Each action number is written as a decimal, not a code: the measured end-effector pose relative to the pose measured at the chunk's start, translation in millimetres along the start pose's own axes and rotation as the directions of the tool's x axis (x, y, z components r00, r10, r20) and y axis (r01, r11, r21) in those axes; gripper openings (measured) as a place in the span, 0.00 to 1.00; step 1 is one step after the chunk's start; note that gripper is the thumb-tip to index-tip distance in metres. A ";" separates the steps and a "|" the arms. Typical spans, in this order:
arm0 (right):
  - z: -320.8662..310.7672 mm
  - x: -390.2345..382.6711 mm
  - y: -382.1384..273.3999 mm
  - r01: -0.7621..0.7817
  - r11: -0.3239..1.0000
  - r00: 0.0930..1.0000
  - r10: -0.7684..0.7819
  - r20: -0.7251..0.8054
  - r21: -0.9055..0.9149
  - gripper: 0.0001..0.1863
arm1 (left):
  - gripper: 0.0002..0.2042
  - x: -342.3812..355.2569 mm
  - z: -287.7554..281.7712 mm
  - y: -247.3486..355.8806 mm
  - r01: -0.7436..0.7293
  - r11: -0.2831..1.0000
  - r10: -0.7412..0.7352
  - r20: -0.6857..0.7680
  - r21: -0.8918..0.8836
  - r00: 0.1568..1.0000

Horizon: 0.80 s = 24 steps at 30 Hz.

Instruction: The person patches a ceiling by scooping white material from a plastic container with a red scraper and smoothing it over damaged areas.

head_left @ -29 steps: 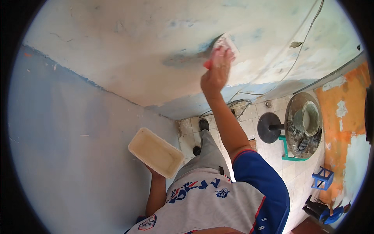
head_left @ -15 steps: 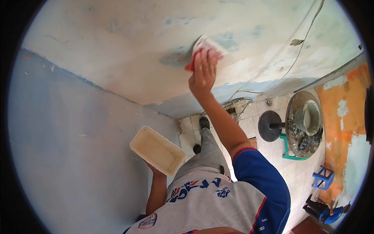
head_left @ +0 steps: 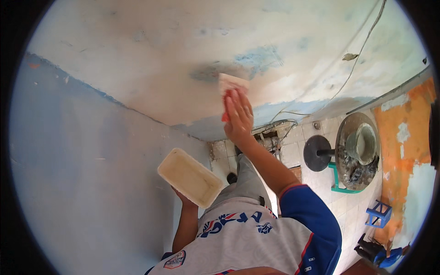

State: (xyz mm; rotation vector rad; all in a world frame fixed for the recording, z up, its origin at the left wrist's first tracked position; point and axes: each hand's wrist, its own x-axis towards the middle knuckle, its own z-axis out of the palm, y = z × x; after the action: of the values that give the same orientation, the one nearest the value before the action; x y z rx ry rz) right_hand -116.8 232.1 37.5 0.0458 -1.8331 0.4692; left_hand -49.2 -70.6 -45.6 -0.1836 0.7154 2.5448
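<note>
My right hand (head_left: 239,120) is closed on a red putty scraper (head_left: 234,82) with a pale, coated blade, held close to the cream wall (head_left: 146,50). Whether the blade touches the wall I cannot tell. Just above it, a blue-grey rough patch (head_left: 259,60) shows on the wall. Low on the left, my left hand (head_left: 184,198) grips an off-white rectangular tub (head_left: 190,178) from below. Its fingers are mostly hidden under the tub. A thin pale residue coats the tub's inside.
A blue wall (head_left: 87,151) adjoins on the left. A cable (head_left: 352,68) hangs down the cream wall. On the right, a round table (head_left: 344,176) bears a bucket (head_left: 362,144), with a green stool (head_left: 337,181) and a blue stool (head_left: 379,213) nearby. Another person (head_left: 382,254) is at lower right.
My right hand has drawn the scraper down the wall and slightly left, uncovering more of the blue-grey patch. The tub has shifted slightly right in the picture.
</note>
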 end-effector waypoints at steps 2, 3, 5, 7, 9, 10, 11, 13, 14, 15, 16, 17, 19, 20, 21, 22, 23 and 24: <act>-9.2 11.6 3.1 -0.059 0.997 0.992 0.054 -0.111 -0.040 0.25 | 0.36 3.9 0.1 -1.6 -0.027 1.000 0.027 -0.036 0.004 0.999; -17.1 19.9 2.8 -0.138 0.986 0.967 0.115 -0.226 -0.089 0.25 | 0.38 7.3 -4.1 -0.5 -0.014 0.999 0.014 0.000 0.040 1.000; -10.5 37.1 17.7 -0.205 0.969 0.944 0.159 -0.288 -0.139 0.26 | 0.40 7.5 -1.0 -1.8 -0.010 0.997 0.007 0.039 0.074 0.999; 3.8 43.9 35.4 -0.163 0.948 0.946 0.071 -0.317 -0.274 0.27 | 0.33 4.8 15.2 0.0 -0.017 0.999 0.017 0.009 0.038 1.000; 27.6 26.6 26.2 -0.142 0.966 0.983 0.112 -0.143 -0.217 0.27 | 0.33 4.6 9.1 -0.6 -0.018 0.999 0.017 0.016 0.027 1.000; 33.3 9.7 16.5 -0.073 0.988 0.997 0.069 -0.034 -0.135 0.27 | 0.33 2.3 4.9 0.2 -0.019 1.000 0.018 0.017 0.013 1.000; 34.2 -1.8 6.6 -0.011 0.999 0.998 0.014 0.068 -0.043 0.27 | 0.33 -1.1 6.7 2.0 -0.023 1.000 0.023 0.018 0.014 1.000; 22.1 0.7 -3.2 -0.028 0.998 0.999 0.027 -0.017 -0.056 0.27 | 0.33 -4.9 12.8 3.5 -0.063 0.998 0.064 -0.018 0.030 0.998; 14.5 7.3 -3.1 -0.052 0.996 0.994 0.045 -0.098 -0.067 0.27 | 0.33 -5.4 13.6 5.3 -0.078 0.996 0.079 -0.027 0.036 0.997; 7.4 22.8 7.6 -0.080 0.989 0.972 0.050 -0.230 -0.124 0.27 | 0.34 -7.8 10.7 5.9 -0.080 0.996 0.081 0.001 0.046 0.997; -2.9 45.3 15.8 -0.158 0.972 0.941 0.096 -0.325 -0.171 0.27 | 0.34 -10.4 7.3 7.1 -0.075 0.995 0.074 0.025 0.059 0.997; -8.0 62.0 22.5 -0.242 0.948 0.897 0.137 -0.420 -0.207 0.28 | 0.34 -12.3 1.8 8.9 -0.070 0.996 0.069 0.020 0.060 0.997; 5.9 68.6 37.2 -0.220 0.940 0.930 0.122 -0.348 -0.259 0.28 | 0.35 -10.8 -5.3 10.5 -0.058 0.996 0.059 -0.011 0.062 0.998; 13.6 65.3 39.5 -0.193 0.931 0.956 0.107 -0.274 -0.309 0.28 | 0.35 -12.5 -5.6 9.7 -0.058 0.997 0.059 -0.006 0.057 0.998; 29.1 46.5 32.8 -0.125 0.937 0.977 0.059 -0.205 -0.326 0.28 | 0.36 -13.9 1.3 10.6 -0.049 0.997 0.048 0.021 0.058 0.999; 34.3 25.1 19.2 -0.073 0.974 0.994 0.053 -0.095 -0.214 0.29 | 0.36 -15.2 6.0 12.1 -0.045 0.997 0.042 0.046 0.062 0.998; 31.8 9.7 2.3 -0.031 0.996 0.999 0.032 0.008 -0.087 0.30 | 0.36 -13.6 9.6 13.5 -0.049 0.997 0.046 0.050 0.064 0.998; 22.5 5.4 -13.5 -0.026 0.996 1.000 0.027 0.004 -0.083 0.30 | 0.36 -10.1 12.8 14.7 -0.076 0.995 0.075 0.016 0.059 0.997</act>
State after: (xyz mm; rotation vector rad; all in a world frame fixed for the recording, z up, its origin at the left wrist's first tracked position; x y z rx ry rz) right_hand -135.4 213.2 41.2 -0.0338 -1.8585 0.4118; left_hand -47.5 -79.1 -25.4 -0.1210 0.8065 2.5894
